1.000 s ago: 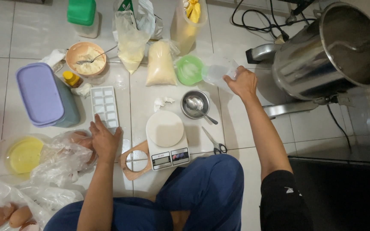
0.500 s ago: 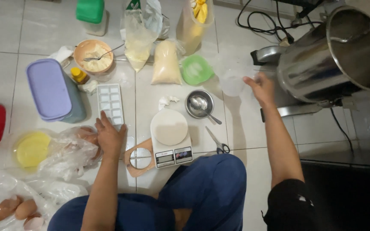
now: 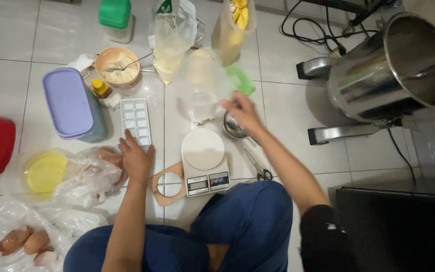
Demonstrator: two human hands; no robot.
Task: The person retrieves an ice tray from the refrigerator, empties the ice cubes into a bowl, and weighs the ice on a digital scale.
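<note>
right hand (image 3: 242, 112) pinches clear plastic container (image 3: 201, 85), blurred, just far of white kitchen scale (image 3: 203, 157) | left hand (image 3: 136, 158) flat on floor, holds nothing, by ice tray (image 3: 136, 121) | tip: lower level, centre on platform

The floor (image 3: 51, 35) was pale grey tile with thin dark joints. A lilac lid (image 3: 68, 100) capped a grey-blue box, and a green lid (image 3: 115, 12) topped a white jar. The ice tray (image 3: 136, 121) was white, as was the kitchen scale (image 3: 203, 160) with its round plate. A yellow bowl (image 3: 44, 173) sat by a red tub (image 3: 1, 143). The eggs (image 3: 23, 242) were brown. The mixer bowl (image 3: 393, 70) was shiny steel. The clear plastic container (image 3: 201, 83) in the right hand (image 3: 242, 113) looked milky. The trousers (image 3: 247, 221) were dark blue.
</note>
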